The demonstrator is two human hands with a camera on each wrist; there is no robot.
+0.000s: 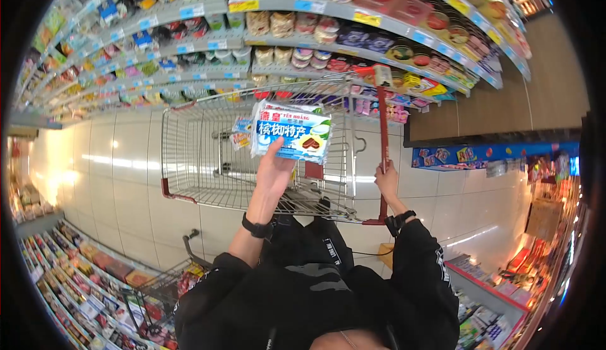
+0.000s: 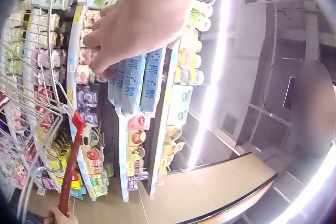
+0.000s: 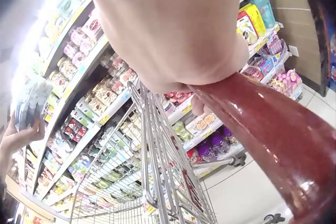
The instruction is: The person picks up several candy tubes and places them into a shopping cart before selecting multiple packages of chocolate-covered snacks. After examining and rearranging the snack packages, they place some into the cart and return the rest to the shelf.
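Note:
My left hand (image 1: 274,172) holds a stack of blue-and-white candy packs (image 1: 293,136) over the shopping cart (image 1: 189,160), its thumb across the front of the top pack. Chinese lettering, a coconut and brown heart-shaped pieces are printed on that pack. From the left wrist view, the edges of the packs (image 2: 143,85) show side by side below the fingers of the left hand (image 2: 126,37). My right hand (image 1: 387,179) grips the cart's red handle (image 1: 383,126). Close up in the right wrist view, the same handle (image 3: 273,129) runs out from under the right hand (image 3: 178,35).
A small bag (image 1: 241,136) shows within the cart's outline, beside the held packs. Beyond the cart stand long shelves (image 1: 278,41) of packaged snacks and jars. Another shelf (image 1: 82,280) and a dark cart (image 1: 158,299) are at the lower left. Tiled floor (image 1: 120,173) lies around.

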